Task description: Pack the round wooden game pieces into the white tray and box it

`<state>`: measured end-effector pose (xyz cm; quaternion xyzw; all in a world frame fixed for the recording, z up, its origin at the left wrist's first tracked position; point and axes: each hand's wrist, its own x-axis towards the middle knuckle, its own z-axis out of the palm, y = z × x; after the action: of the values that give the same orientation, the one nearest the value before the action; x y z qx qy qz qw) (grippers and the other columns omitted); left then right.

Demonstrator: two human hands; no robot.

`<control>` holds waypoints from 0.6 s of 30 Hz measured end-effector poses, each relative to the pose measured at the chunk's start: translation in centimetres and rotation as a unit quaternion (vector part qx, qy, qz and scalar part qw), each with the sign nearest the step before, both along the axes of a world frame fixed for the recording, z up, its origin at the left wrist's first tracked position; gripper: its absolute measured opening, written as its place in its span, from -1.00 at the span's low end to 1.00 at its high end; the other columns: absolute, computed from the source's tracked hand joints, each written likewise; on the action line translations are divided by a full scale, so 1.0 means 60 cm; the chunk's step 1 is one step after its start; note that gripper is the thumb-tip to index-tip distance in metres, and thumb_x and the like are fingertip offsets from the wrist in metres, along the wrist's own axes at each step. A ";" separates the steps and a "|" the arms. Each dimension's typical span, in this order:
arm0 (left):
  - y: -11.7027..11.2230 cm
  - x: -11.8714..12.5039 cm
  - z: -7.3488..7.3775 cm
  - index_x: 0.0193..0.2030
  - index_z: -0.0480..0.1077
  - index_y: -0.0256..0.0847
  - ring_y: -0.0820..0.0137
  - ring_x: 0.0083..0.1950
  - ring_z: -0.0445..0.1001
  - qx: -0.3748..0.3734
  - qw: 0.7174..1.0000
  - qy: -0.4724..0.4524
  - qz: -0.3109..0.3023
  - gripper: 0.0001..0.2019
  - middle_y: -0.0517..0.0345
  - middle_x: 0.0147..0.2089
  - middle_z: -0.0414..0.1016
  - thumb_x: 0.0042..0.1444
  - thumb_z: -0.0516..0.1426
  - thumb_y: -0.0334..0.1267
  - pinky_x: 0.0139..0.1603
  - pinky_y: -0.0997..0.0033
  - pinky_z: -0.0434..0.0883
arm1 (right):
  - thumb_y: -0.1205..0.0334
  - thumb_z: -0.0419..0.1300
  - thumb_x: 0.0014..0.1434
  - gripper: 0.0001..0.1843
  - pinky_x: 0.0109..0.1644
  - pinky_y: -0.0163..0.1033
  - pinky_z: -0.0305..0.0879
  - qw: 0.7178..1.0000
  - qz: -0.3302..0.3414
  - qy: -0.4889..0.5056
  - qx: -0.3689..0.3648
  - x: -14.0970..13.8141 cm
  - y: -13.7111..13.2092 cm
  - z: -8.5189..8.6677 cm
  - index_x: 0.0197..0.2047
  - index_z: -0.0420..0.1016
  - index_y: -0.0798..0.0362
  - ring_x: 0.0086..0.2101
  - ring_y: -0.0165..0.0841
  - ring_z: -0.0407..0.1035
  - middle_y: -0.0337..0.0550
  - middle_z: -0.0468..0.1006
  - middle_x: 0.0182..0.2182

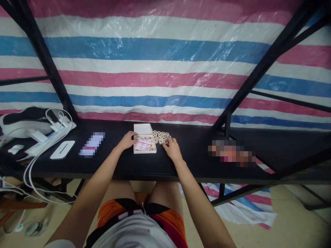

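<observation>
A small white cardboard box [155, 150] lies open on the black tabletop, its lid [143, 129] folded back behind it. Inside it are round chess pieces with red and dark characters, partly covered by a folded pink-and-white checked sheet [142, 144]. My left hand [127, 140] grips the box at its left wall, fingertips over the rim. To the right of the box, several round cream Chinese chess pieces [159, 135] lie bunched together. At the near right side of that bunch, my right hand [171, 148] has thumb and forefinger closed around one piece.
A blurred-out phone-like object [92, 144] and a white flat stand [62, 150] lie to the left. Beyond them are a power strip [49, 137] and looping white cables [30, 168]. A blurred-out object [231, 153] sits right. Black metal posts [248, 82] and a striped sheet [155, 79] bound the table.
</observation>
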<state>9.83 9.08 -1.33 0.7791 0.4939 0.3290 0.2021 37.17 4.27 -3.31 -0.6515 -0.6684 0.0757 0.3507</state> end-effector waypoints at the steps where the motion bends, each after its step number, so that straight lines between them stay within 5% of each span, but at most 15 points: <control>1: -0.001 0.000 0.001 -0.10 0.44 -0.25 0.30 -0.05 0.42 0.000 1.000 0.000 0.000 -0.68 0.00 -0.04 0.38 -0.01 0.13 -0.21 0.01 0.31 0.37 | 0.16 0.12 0.09 -0.79 -0.17 -0.20 0.27 1.000 0.001 -0.001 0.000 0.000 0.001 -0.001 -0.21 0.39 0.05 -0.30 -0.31 0.35 -0.07 0.33 -0.19; 18: -0.002 0.003 0.001 -0.14 0.44 -0.22 0.28 -0.02 0.39 -0.003 1.000 -0.018 0.003 -0.71 0.01 -0.01 0.31 -0.04 0.16 -0.23 0.04 0.24 0.37 | 0.16 0.11 0.09 -0.79 -0.18 -0.20 0.29 1.000 -0.006 0.009 0.005 0.002 -0.003 0.000 -0.21 0.39 0.06 -0.29 -0.30 0.34 -0.07 0.34 -0.20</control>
<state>10.00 8.94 -1.28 0.7710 0.4935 0.3421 0.2121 37.27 4.08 -3.31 -0.6532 -0.6617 0.0756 0.3602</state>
